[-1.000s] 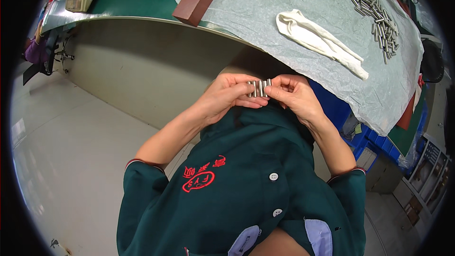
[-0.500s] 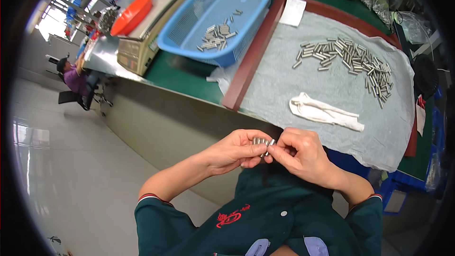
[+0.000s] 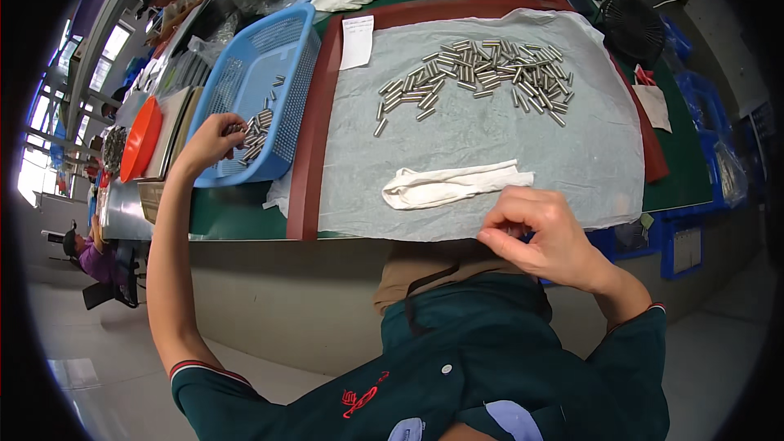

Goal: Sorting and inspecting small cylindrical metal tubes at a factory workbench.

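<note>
My left hand (image 3: 214, 140) reaches into the near end of the blue plastic basket (image 3: 282, 151), its fingers curled round several short metal pins (image 3: 236, 127). Just beside the fingertips lies a pile of loose pins (image 3: 256, 140) on the basket floor. My right hand (image 3: 535, 230) hovers at the front edge of the table, thumb and fingers drawn together; anything between them is hidden. Beyond it, a folded white cloth (image 3: 449, 186) rests on the grey sheet (image 3: 359, 147), with a wide heap of shiny metal pins (image 3: 490, 69) behind.
A red-brown wooden frame (image 3: 314, 139) borders the sheet, with a white paper slip (image 3: 357, 41) on its corner. Left of the basket are an orange tray (image 3: 141, 139) and a scale (image 3: 170, 132). A black fan (image 3: 632, 28) stands at right. Other people sit at far left.
My hands have parted: the left has carried its pins from in front of me into the basket, while the right stays near the table's edge. The view has turned left.
</note>
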A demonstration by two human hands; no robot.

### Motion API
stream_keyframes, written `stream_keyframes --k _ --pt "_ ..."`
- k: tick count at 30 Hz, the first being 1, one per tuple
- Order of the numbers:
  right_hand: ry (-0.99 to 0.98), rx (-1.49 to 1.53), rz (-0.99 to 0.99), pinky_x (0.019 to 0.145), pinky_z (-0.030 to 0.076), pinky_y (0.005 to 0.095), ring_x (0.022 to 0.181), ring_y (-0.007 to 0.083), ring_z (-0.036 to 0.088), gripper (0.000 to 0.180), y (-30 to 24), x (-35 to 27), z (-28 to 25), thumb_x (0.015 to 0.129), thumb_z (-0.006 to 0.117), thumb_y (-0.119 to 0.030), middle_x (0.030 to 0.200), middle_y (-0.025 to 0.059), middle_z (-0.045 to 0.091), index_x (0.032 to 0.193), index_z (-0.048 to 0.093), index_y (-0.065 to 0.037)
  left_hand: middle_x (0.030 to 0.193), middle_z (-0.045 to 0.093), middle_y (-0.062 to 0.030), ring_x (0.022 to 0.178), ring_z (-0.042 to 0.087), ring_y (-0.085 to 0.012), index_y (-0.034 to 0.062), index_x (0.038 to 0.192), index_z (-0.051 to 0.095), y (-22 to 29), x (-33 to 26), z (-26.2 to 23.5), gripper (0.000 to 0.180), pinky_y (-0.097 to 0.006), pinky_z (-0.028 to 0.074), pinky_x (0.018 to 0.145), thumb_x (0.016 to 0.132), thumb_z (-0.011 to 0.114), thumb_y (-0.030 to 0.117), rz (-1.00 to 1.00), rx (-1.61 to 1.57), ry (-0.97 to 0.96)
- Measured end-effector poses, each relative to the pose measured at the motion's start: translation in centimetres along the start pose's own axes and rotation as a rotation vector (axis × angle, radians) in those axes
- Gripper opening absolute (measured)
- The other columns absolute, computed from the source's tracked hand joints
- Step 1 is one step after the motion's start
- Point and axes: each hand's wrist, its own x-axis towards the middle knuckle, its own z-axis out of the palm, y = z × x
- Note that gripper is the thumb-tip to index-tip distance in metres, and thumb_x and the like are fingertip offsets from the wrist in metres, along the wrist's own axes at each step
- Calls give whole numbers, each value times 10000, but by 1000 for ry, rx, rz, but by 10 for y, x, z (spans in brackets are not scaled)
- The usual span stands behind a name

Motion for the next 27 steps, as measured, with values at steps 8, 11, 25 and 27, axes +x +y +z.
stream_keyframes --k 8,11,25,27 --pt "180 -164 228 506 355 230 557 90 453 64 34 -25 -56 758 636 -7 655 31 525 713 596 16 793 649 -136 747 631 -281 0 906 640 71 0 11 202 -367 477 682 739 687 104 242 555 429" --pt "208 -251 170 491 365 249 533 107 470 87 43 -14 -70 754 653 -38 657 49 551 711 604 19 803 619 -74 594 497 -126 -13 915 638 138 -7 32 150 -273 428 569 802 639 86 388 412 411" --pt "51 -655 -52 740 465 403 825 282 582 68 120 94 -80 723 627 -73 784 106 619 760 629 -17 786 632 -139 702 615 -261 -4 859 658 223 84 180 159 -373 476 655 725 669 81 735 211 92" --pt "70 -700 -106 736 458 388 818 265 569 81 127 101 -79 721 638 -80 783 86 601 769 619 -18 782 630 -140 700 613 -264 -3 850 655 224 90 190 149 -375 474 650 723 665 73 749 188 114"
